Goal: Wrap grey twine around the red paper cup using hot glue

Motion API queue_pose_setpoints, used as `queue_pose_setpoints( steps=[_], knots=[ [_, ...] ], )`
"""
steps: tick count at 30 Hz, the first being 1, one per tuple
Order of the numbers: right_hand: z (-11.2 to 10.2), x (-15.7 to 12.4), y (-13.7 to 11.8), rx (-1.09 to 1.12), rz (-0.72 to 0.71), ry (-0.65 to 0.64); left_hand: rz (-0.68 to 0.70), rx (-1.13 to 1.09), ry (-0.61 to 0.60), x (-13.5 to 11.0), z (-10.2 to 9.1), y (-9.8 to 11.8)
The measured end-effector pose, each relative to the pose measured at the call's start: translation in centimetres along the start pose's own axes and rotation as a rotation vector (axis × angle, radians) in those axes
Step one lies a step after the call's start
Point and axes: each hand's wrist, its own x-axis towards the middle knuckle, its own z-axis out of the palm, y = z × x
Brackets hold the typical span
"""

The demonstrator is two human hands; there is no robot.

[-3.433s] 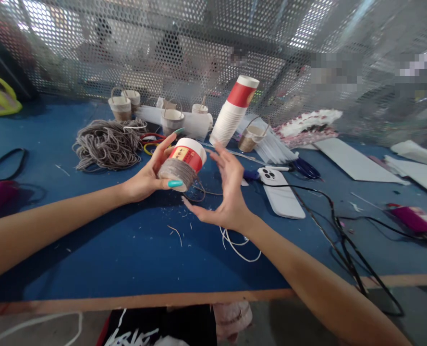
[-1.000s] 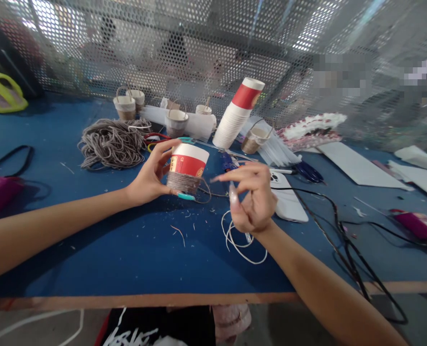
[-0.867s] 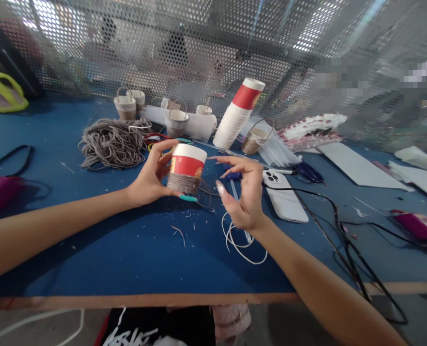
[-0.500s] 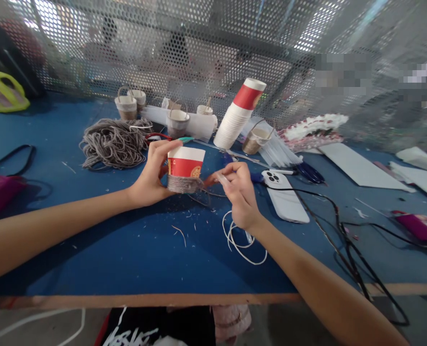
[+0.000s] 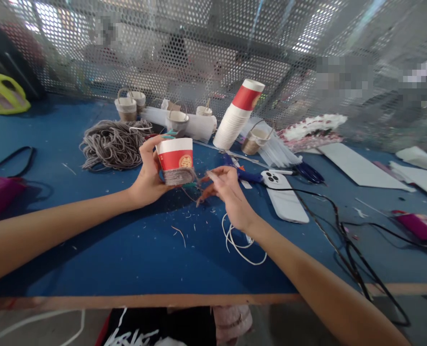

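Note:
My left hand [image 5: 149,174] grips a red and white paper cup [image 5: 173,156] upright above the blue table [image 5: 91,240]. Grey-brown twine [image 5: 178,177] is wound round the cup's lower part. My right hand [image 5: 226,196] is just right of the cup's base, fingers pinched on the loose end of that twine [image 5: 195,185]. A pile of the same twine [image 5: 111,143] lies behind my left hand.
A leaning stack of paper cups [image 5: 237,115] and several small twine-wrapped cup baskets [image 5: 128,106] stand at the back by a perforated metal screen. A white phone [image 5: 283,197] with a black cable [image 5: 343,230], a white cord loop [image 5: 237,242] and a blue tool [image 5: 247,176] lie right of my hands.
The cup has turned from tilted to upright in my left hand and shifted left. My right hand went from open to pinched on the twine end and came in to the cup's base.

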Motion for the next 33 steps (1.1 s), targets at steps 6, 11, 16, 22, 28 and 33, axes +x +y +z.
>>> queue_pose_setpoints(
  steps=[6,11,16,22,28,33],
  knots=[
    [0.2,-1.2,-1.1,-0.038,-0.294,-0.134,0.045,0.171,0.089,0.0,-0.2,-0.4],
    [0.6,-2.8,-1.6,-0.71,-1.22,-0.265,0.017,0.202,0.054,0.4,-0.1,0.1],
    [0.0,-1.7,-0.7,-0.698,-1.194,0.132,0.022,0.087,-0.007,0.4,-0.3,-0.3],
    [-0.6,0.3,0.7,-0.607,-0.765,0.012,-0.029,-0.051,-0.254,-0.1,-0.3,0.1],
    [-1.1,0.5,2.2,-0.486,-0.675,-0.07,0.002,0.015,-0.444,0.1,-0.4,0.8],
    [-0.9,-0.1,2.0,-0.529,-0.592,-0.128,-0.044,0.066,-0.435,0.0,-0.7,0.6]
  ],
)
